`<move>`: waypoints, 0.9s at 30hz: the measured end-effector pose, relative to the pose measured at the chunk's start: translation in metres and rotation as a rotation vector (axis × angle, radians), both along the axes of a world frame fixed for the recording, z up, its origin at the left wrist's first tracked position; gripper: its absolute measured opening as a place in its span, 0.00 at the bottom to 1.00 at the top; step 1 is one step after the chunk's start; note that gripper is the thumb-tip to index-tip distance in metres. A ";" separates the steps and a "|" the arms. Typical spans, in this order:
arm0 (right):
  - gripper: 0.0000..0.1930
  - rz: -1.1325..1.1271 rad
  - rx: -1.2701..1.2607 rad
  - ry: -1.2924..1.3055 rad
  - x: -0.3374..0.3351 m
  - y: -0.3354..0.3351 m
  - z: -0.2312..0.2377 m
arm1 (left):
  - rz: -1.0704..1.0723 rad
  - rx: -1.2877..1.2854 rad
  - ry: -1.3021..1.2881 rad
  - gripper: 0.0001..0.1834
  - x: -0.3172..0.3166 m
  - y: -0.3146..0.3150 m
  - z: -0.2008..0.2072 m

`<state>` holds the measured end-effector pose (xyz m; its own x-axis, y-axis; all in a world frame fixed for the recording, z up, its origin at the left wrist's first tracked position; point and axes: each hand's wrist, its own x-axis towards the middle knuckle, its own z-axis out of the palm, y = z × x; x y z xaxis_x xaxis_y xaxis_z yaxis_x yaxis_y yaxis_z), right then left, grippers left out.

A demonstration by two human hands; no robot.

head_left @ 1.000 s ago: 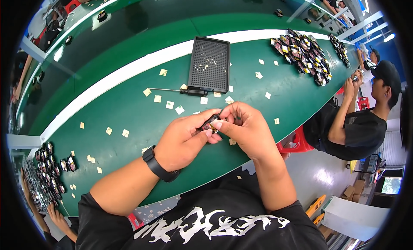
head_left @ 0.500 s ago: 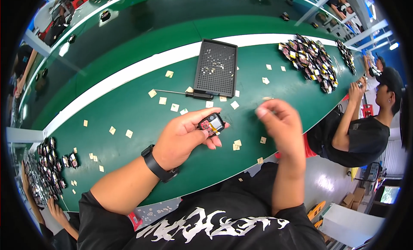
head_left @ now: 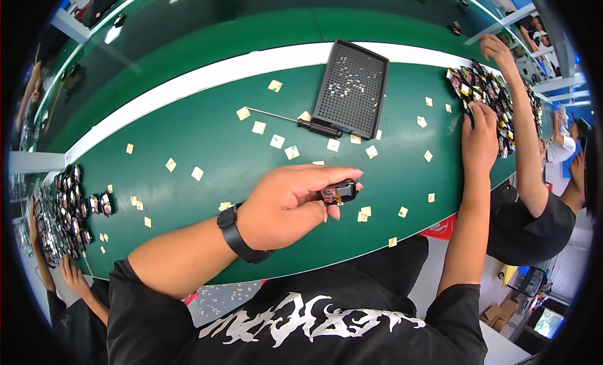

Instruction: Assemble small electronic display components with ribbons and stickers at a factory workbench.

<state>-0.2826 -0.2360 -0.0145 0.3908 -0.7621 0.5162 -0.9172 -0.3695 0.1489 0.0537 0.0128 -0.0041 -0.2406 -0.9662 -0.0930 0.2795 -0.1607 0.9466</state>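
At the far left of the green table (head_left: 402,145) lies a heap of black electronic units (head_left: 66,205), a co-worker's hand (head_left: 74,276) at its near end, and 2 loose units (head_left: 105,203) sit just beside it. Pale square stickers (head_left: 171,165) are scattered across the surface. I wear a black watch (head_left: 235,236) on my left wrist; beyond it my left hand (head_left: 282,203) is closed around a small black electronic unit (head_left: 339,193), fingers curled beneath and thumb along the near edge, holding it above the table with its dark screen and reddish circuit board facing up. I judge it light and stiff, the casing smooth enough to slip a little, the bare board and screen its fragile parts, so the black side rims are where I'd pinch, keeping my thumb off the board. Farther from me, a black-handled screwdriver (head_left: 323,128) lies against the near end of a black perforated tray (head_left: 352,118) holding tiny pale pieces (head_left: 352,84). On the right, my right hand (head_left: 481,136) has its fingers bent at the near edge of a large pile of similar units (head_left: 502,114); I can't tell how far they're parted or whether they grip anything. Another person's hand (head_left: 495,48) is raised beyond that pile.
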 end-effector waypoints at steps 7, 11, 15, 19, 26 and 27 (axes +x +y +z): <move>0.13 0.048 0.015 0.020 -0.028 -0.027 -0.017 | 0.109 -0.171 -0.237 0.21 -0.012 0.000 0.003; 0.14 0.105 0.069 0.050 -0.054 -0.040 -0.027 | 0.290 -0.053 -0.186 0.18 -0.011 0.006 0.008; 0.15 0.166 0.075 -0.005 -0.049 -0.040 -0.031 | 0.594 -0.260 -0.870 0.15 0.035 0.045 0.026; 0.16 0.205 0.052 -0.041 -0.046 -0.034 -0.033 | 1.120 0.035 -1.208 0.15 0.099 0.118 0.015; 0.16 0.257 0.051 -0.091 -0.042 -0.021 -0.023 | 1.439 0.271 -1.557 0.17 0.163 0.245 -0.005; 0.16 0.247 0.064 -0.096 -0.048 -0.018 -0.023 | 1.432 0.329 -1.568 0.17 0.168 0.254 -0.011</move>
